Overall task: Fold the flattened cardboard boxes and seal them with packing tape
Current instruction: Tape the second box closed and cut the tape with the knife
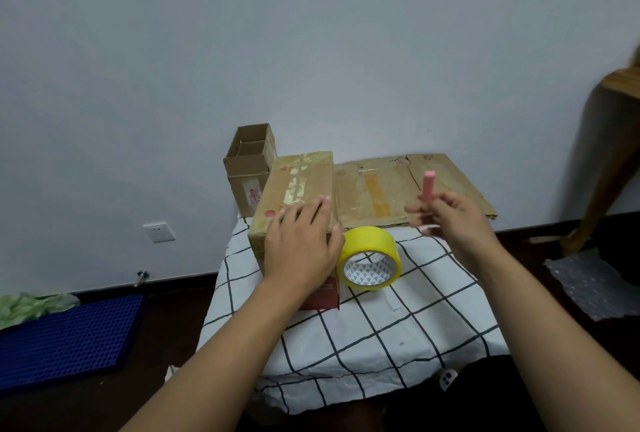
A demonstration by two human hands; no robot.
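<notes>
Your bench (363, 338) wears a white cloth with a black grid. On it, nearest you, the yellow tape roll (370, 260) stands on edge, just beside the taped box (294, 185). Your left hand (301, 244) lies flat on that box, fingers straight and together, thumb side next to the roll. Your right hand (450, 216) is raised above the cloth, fingers curled round a pink cutter (428, 185) that points upward. Beyond it, a flattened box (388, 189) lies at the back of the bench against the wall. Behind the taped box an open box (251, 164) stands upright, top flaps folded inside.
</notes>
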